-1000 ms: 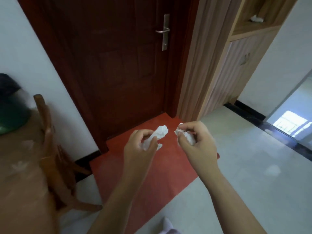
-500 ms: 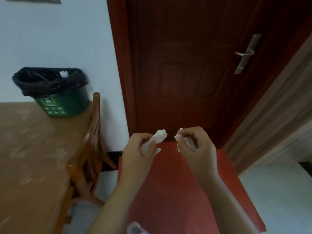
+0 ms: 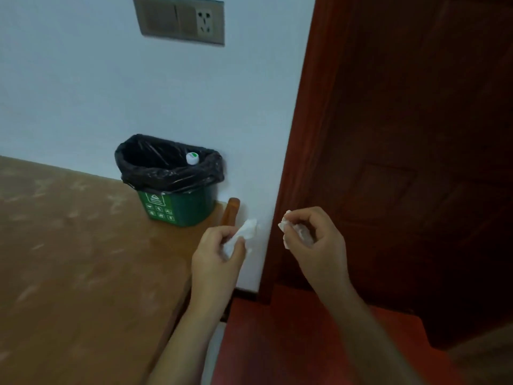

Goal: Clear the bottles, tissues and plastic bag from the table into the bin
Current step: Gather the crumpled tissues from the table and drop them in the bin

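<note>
**Two tissues in hand beside the table**

Pale wall fills the upper left of my head view, with a grey switch-and-socket plate (image 3: 181,20) high on it and a dark red wooden door (image 3: 402,134) to the right. Below the wall I see the brown wooden table (image 3: 69,273), and at its far corner, against the wall, the small green plastic bin (image 3: 180,208) lined with a black bag (image 3: 155,173). A white bottle cap with a green mark (image 3: 192,158) shows inside the liner near its right rim.

My left hand (image 3: 216,262) is curled closed around a crumpled white tissue (image 3: 244,233), which sticks out above the thumb. It sits at the table's right edge, near the bin. My right hand (image 3: 313,248) pinches a second crumpled white tissue (image 3: 294,232) between thumb and fingertips, in front of the door. Red flooring (image 3: 277,343) lies beneath both forearms.
</note>
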Action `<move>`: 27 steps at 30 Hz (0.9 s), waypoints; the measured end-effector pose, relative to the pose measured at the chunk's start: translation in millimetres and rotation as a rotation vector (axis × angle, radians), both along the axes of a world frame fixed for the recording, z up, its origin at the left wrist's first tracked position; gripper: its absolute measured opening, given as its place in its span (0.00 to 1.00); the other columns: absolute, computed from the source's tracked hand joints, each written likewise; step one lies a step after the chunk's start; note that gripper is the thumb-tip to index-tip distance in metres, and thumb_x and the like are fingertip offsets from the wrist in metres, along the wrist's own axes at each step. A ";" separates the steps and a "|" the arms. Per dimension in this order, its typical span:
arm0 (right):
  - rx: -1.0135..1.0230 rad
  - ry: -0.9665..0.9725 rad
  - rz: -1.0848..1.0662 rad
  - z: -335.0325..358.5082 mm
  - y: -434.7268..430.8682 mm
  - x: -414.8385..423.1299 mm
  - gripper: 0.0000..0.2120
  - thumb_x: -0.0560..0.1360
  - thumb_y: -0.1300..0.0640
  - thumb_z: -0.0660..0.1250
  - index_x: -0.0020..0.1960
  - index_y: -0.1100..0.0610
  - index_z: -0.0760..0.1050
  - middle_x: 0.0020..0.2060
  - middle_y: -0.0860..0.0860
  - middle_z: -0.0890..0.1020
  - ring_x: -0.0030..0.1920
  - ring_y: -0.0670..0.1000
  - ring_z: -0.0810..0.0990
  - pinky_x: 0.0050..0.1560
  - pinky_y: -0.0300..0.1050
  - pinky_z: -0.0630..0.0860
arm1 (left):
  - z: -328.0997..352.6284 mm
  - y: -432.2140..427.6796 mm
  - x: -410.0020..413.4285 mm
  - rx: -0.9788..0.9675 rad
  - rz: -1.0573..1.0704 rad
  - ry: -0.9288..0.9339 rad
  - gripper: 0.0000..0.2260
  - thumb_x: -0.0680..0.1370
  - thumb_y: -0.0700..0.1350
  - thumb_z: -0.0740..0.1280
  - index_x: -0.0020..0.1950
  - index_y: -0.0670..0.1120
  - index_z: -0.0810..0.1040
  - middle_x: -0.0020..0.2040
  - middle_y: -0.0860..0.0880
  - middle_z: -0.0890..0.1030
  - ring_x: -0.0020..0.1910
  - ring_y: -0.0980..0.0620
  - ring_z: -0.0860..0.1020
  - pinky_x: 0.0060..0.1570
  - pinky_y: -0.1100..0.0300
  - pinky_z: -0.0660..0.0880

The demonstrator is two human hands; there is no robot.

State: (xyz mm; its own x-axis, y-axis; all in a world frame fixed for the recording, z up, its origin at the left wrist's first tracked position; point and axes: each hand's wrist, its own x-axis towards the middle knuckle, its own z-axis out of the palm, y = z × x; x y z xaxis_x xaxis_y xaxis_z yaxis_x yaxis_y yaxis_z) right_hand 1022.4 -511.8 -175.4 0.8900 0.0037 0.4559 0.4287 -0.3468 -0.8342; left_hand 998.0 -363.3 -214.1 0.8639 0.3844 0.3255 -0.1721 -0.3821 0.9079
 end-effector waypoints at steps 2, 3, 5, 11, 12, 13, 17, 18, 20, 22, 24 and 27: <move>0.000 0.009 0.033 -4.2 19.8 20.8 0.08 0.69 0.65 0.69 0.41 0.52 0.76 0.39 0.47 0.80 0.42 0.44 0.78 0.44 0.42 0.76 | -4.6 19.8 15.4 0.003 0.065 0.018 0.11 0.71 0.41 0.67 0.39 0.59 0.73 0.41 0.56 0.78 0.42 0.66 0.74 0.35 0.77 0.68; -0.009 0.014 0.054 -6.9 28.6 29.4 0.08 0.69 0.65 0.69 0.41 0.52 0.76 0.39 0.47 0.80 0.42 0.43 0.78 0.44 0.39 0.75 | -7.4 28.8 21.2 0.004 0.099 0.026 0.11 0.71 0.41 0.67 0.38 0.59 0.73 0.41 0.57 0.78 0.42 0.66 0.74 0.35 0.77 0.67; -0.025 0.020 0.104 -11.5 44.5 45.1 0.07 0.69 0.65 0.69 0.41 0.53 0.76 0.39 0.48 0.79 0.42 0.42 0.77 0.43 0.34 0.72 | -11.9 45.1 30.3 -0.007 0.162 0.046 0.10 0.71 0.42 0.68 0.38 0.58 0.75 0.40 0.56 0.78 0.41 0.65 0.75 0.35 0.77 0.68; -0.022 0.023 0.208 -19.0 87.5 100.0 0.10 0.68 0.66 0.69 0.40 0.52 0.76 0.38 0.47 0.79 0.42 0.41 0.77 0.42 0.26 0.69 | -19.5 81.6 61.7 -0.003 0.277 0.062 0.11 0.72 0.41 0.67 0.39 0.59 0.74 0.41 0.57 0.79 0.42 0.65 0.75 0.37 0.77 0.67; -0.028 0.023 0.229 -21.0 95.2 110.6 0.09 0.68 0.66 0.69 0.41 0.52 0.76 0.38 0.46 0.79 0.42 0.41 0.76 0.42 0.26 0.68 | -20.6 87.2 68.7 -0.008 0.303 0.059 0.12 0.72 0.41 0.68 0.39 0.59 0.74 0.41 0.57 0.79 0.42 0.65 0.75 0.37 0.77 0.68; -0.036 0.022 0.253 -22.9 102.7 121.2 0.09 0.68 0.66 0.69 0.41 0.52 0.75 0.38 0.45 0.78 0.42 0.40 0.76 0.41 0.25 0.68 | -21.2 92.8 76.2 -0.018 0.326 0.058 0.12 0.72 0.41 0.68 0.38 0.59 0.74 0.41 0.57 0.79 0.42 0.64 0.75 0.37 0.76 0.68; -0.073 0.065 0.360 -25.9 131.2 166.4 0.08 0.70 0.63 0.68 0.41 0.51 0.75 0.39 0.44 0.78 0.42 0.40 0.76 0.39 0.28 0.71 | -17.3 116.0 112.3 0.005 0.416 0.061 0.13 0.72 0.40 0.68 0.38 0.59 0.73 0.41 0.57 0.79 0.42 0.64 0.75 0.37 0.77 0.67; -0.084 0.071 0.384 -24.6 138.4 178.2 0.07 0.70 0.63 0.68 0.42 0.51 0.75 0.39 0.45 0.78 0.42 0.41 0.76 0.39 0.30 0.73 | -14.2 122.0 122.1 0.010 0.437 0.060 0.13 0.72 0.39 0.68 0.39 0.60 0.73 0.41 0.57 0.79 0.42 0.65 0.75 0.37 0.77 0.67; -0.095 0.069 0.422 -21.3 152.7 203.3 0.06 0.70 0.63 0.68 0.43 0.53 0.75 0.40 0.46 0.78 0.43 0.41 0.76 0.40 0.31 0.74 | -8.7 134.7 141.7 0.021 0.465 0.065 0.13 0.72 0.40 0.67 0.40 0.60 0.73 0.42 0.57 0.78 0.43 0.66 0.74 0.38 0.78 0.67; -0.081 0.063 0.459 -18.5 166.3 226.7 0.05 0.70 0.64 0.68 0.43 0.55 0.76 0.40 0.47 0.79 0.43 0.43 0.77 0.42 0.31 0.74 | -4.6 147.9 160.0 0.049 0.483 0.082 0.12 0.72 0.41 0.67 0.40 0.60 0.73 0.43 0.57 0.78 0.44 0.66 0.74 0.38 0.78 0.67; -0.075 0.048 0.494 -19.3 179.5 249.2 0.05 0.70 0.65 0.68 0.43 0.56 0.76 0.40 0.46 0.78 0.43 0.42 0.77 0.42 0.28 0.72 | -2.6 162.1 178.7 0.076 0.515 0.093 0.12 0.73 0.41 0.67 0.41 0.60 0.72 0.43 0.57 0.78 0.45 0.67 0.74 0.39 0.79 0.67; -0.085 0.047 0.532 -23.8 198.1 278.0 0.07 0.69 0.66 0.68 0.43 0.56 0.76 0.40 0.46 0.79 0.43 0.41 0.76 0.42 0.27 0.71 | -2.6 178.4 202.3 0.092 0.568 0.108 0.12 0.73 0.41 0.66 0.41 0.59 0.72 0.43 0.58 0.77 0.45 0.68 0.73 0.39 0.79 0.66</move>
